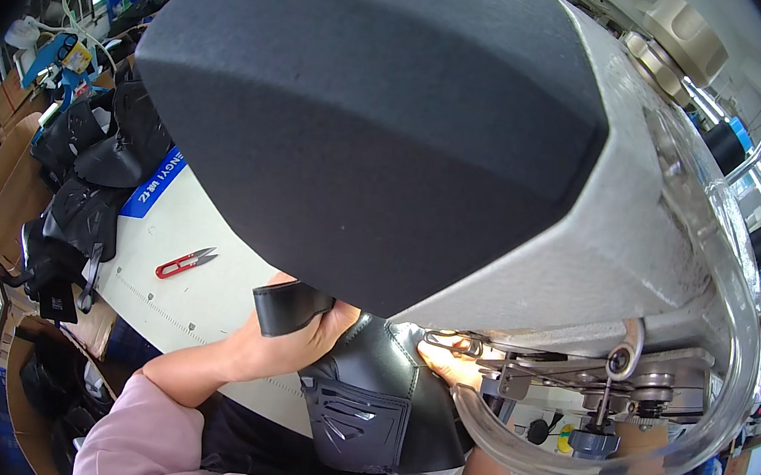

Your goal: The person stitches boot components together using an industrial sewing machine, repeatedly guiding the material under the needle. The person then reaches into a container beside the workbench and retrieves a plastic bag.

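Observation:
A black stitched leather piece (365,376) hangs over the front edge of the sewing machine's table, with a textured panel on its lower part. My left hand (325,332) grips its left side; a curved black leather strap (291,310) stands up beside the thumb. The machine head hides part of that hand's fingers. At the far right edge of the piece, my right hand (453,360) holds the leather close to the lit sewing area, partly covered by metal machine parts. The needle itself is hidden from view.
The sewing machine's dark head (363,142) fills the upper middle. A clear tube (589,470) loops at right. Red-handled thread snips (185,263) lie on the white table (161,227). Black leather pieces (94,158) are heaped at left, near cardboard boxes (2,194).

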`<state>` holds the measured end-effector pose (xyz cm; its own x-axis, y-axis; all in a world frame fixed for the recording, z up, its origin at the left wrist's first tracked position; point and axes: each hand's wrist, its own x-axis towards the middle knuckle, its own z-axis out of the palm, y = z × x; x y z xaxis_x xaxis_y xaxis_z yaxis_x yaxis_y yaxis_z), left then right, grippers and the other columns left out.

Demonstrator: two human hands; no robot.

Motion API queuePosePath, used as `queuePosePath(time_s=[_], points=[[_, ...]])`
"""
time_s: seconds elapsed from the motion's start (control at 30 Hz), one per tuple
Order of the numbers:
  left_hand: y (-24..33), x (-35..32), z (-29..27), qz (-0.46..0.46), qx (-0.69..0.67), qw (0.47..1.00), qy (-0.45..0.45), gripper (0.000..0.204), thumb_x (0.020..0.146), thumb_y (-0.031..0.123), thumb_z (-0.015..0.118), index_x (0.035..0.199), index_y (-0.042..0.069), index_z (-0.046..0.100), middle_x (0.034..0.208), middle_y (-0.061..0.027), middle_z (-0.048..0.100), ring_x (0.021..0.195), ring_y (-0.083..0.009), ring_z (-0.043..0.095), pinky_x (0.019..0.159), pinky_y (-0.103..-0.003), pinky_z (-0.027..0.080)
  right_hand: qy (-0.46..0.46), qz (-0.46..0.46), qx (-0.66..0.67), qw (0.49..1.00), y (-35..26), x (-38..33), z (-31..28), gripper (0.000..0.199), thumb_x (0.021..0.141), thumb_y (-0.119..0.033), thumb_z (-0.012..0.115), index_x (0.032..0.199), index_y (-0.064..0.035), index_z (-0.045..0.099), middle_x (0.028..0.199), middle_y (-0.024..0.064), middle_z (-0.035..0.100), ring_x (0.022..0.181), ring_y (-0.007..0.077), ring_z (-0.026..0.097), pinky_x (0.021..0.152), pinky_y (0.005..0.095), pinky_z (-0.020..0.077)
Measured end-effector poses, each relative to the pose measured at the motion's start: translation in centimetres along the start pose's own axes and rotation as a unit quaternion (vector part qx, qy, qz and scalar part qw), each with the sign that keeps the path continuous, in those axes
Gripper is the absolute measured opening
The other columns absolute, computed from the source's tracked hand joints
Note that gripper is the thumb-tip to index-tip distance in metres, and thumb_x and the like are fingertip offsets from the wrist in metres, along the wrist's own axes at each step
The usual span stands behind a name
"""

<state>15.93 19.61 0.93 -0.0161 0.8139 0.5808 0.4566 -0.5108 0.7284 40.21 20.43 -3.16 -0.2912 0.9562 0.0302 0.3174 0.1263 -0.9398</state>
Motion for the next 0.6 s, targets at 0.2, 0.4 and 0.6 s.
queuePosePath(time_s=[0.2, 0.4, 0.6], points=[[-1.2, -1.3, 1.3, 0.021, 0.136, 0.99, 0.0, 0.014, 0.093, 0.008, 0.057, 0.093, -0.004, 0.063, 0.073, -0.0155, 0.063, 0.06, -0.0291, 0.06, 0.057, -0.034, 0.047, 0.029, 0.028, 0.034, 0.999, 1.3, -0.1, 0.5, 0.014, 0.086, -0.013, 0.072, 0.092, -0.0017, 0.066, 0.081, 0.0009, 0.064, 0.069, 0.0071, 0.057, 0.064, 0.0219, 0.0459], [-0.1, 0.7, -0.6, -0.04, 0.028, 0.998, -0.051, 0.012, 0.091, 0.005, 0.056, 0.094, -0.004, 0.064, 0.084, -0.0189, 0.065, 0.073, -0.0332, 0.063, 0.065, -0.037, 0.049, 0.056, 0.06, 0.067, 0.994, 1.9, -0.3, 0.8, 0.014, 0.086, -0.012, 0.072, 0.092, -0.0014, 0.066, 0.08, 0.001, 0.064, 0.069, 0.0068, 0.057, 0.064, 0.0217, 0.0459], [-1.3, 2.2, -1.3, 0.064, 0.091, 0.991, -0.08, 0.015, 0.082, -0.001, 0.058, 0.096, -0.003, 0.065, 0.088, -0.0187, 0.065, 0.08, -0.0328, 0.063, 0.069, -0.038, 0.05, 0.063, 0.072, 0.138, 0.986, 2.9, -0.1, 1.6, 0.013, 0.085, -0.011, 0.073, 0.09, -0.0006, 0.066, 0.08, 0.0015, 0.063, 0.069, 0.0062, 0.057, 0.063, 0.021, 0.0455]])
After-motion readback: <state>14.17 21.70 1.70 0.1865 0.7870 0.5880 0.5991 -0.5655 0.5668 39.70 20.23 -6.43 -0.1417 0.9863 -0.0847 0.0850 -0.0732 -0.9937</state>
